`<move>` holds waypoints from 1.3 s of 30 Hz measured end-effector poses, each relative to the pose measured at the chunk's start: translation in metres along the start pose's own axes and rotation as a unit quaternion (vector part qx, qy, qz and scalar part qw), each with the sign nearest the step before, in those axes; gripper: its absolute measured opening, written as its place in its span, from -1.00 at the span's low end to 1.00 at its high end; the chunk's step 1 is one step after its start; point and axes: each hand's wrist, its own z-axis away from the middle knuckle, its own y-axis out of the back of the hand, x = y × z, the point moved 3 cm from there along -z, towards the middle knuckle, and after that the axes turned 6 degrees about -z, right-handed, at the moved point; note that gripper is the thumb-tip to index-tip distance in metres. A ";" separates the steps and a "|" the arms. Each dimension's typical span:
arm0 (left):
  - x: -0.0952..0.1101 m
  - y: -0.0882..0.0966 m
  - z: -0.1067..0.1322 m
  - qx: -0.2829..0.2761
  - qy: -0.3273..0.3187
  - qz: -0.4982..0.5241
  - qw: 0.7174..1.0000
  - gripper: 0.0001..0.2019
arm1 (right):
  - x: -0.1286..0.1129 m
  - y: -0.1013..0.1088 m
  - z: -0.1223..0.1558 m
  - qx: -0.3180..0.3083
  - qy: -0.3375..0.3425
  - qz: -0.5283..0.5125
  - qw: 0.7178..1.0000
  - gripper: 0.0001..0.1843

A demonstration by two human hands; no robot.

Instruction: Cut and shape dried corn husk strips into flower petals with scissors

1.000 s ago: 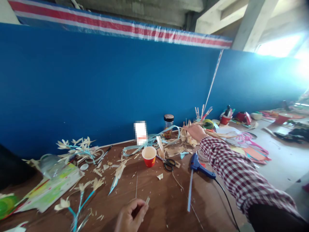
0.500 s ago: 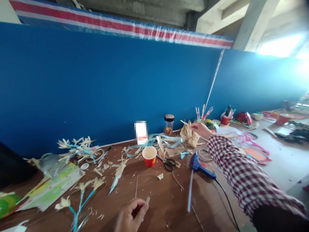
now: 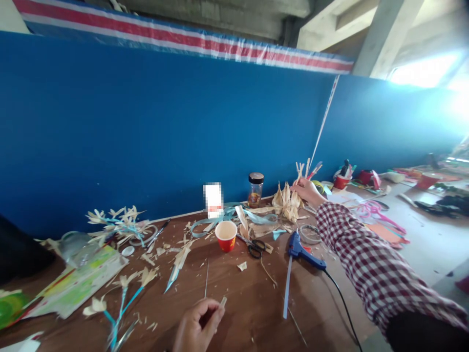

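Note:
At the bottom middle, my left hand pinches a small pale strip between thumb and forefinger. My right hand reaches far across the table, fingers closed on a thin pale stick at a cluster of upright sticks. Part of these fingers is hidden behind a bundle of dried corn husks. Between the hands stand a red paper cup and black-handled scissors. A blue glue gun lies below my right forearm, a pale flat strip by its nozzle.
Husk flowers on blue stems lie at the left, near a paint-smeared sheet. A black-lidded jar stands before the blue partition. Pink scissors lie at the right. The glue gun's black cord runs toward the front edge.
My right hand has moved slightly right, from over the husk bundle to the upright sticks. The stick that pointed left from its fingers now stands nearly upright. My left hand stays put.

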 end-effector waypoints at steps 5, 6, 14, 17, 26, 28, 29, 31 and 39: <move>0.000 0.000 0.000 0.004 -0.018 -0.006 1.000 -0.67 | -0.019 0.011 0.000 0.030 -0.012 -0.022 0.999 -0.68; 0.000 0.000 0.000 0.003 -0.019 -0.008 1.000 -0.67 | -0.026 0.016 -0.002 0.044 -0.013 -0.023 0.999 -0.68; 0.004 0.004 -0.001 -0.018 -0.003 -0.003 1.000 -0.69 | -0.134 0.051 -0.031 0.193 0.074 -0.091 0.974 -0.68; 0.005 0.004 -0.001 -0.042 0.004 -0.004 0.999 -0.68 | -0.164 0.035 -0.006 0.154 0.118 -0.119 0.974 -0.65; 0.002 0.001 0.000 0.008 0.055 0.104 0.993 -0.65 | -0.143 -0.087 0.233 -0.270 0.218 -0.188 0.919 -0.76; 0.000 0.001 -0.001 0.018 0.087 0.157 0.984 -0.64 | -0.141 -0.101 0.266 -0.295 0.244 -0.200 0.902 -0.76; -0.001 0.002 -0.002 0.025 0.102 0.184 0.977 -0.63 | -0.140 -0.106 0.276 -0.297 0.259 -0.191 0.899 -0.74; 0.000 0.006 -0.006 0.036 0.119 0.221 0.967 -0.62 | -0.140 -0.113 0.282 -0.282 0.289 -0.180 0.897 -0.74; 0.028 0.015 -0.038 0.084 0.045 0.137 0.986 -0.67 | -0.113 -0.123 0.265 -0.162 0.305 -0.126 0.930 -0.84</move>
